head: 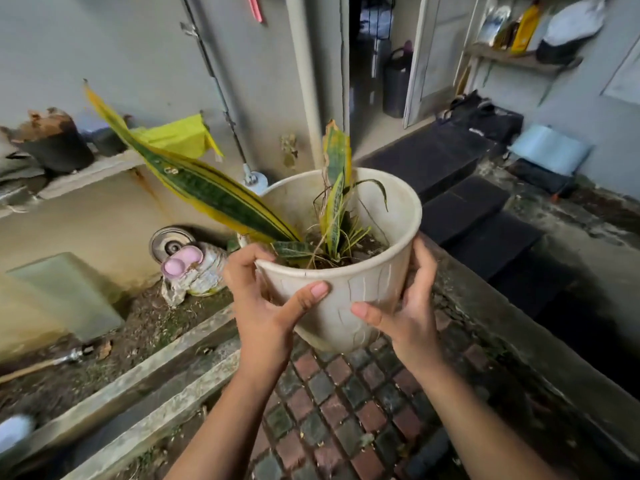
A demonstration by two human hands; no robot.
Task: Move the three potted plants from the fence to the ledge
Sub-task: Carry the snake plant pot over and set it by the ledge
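A cream plastic pot (349, 306) with a snake plant (214, 192) of green and yellow leaves is held up in the air at the centre of the head view. My left hand (263, 303) grips its left side, thumb across the front wall. My right hand (405, 306) grips its right side, thumb also on the front. One long leaf leans far to the left. A pale ledge (86, 174) runs along the wall at the upper left, with a dark pot (55, 140) holding a dry stump on it. No fence is in view.
Below the pot lies a brick-paved path (346, 403) with concrete kerbs (138, 386) on the left. A toppled pink and white container (194, 268) lies on the soil by the wall. Dark steps (467, 209) lead to an open doorway at the right. A shelf (519, 57) holds bottles.
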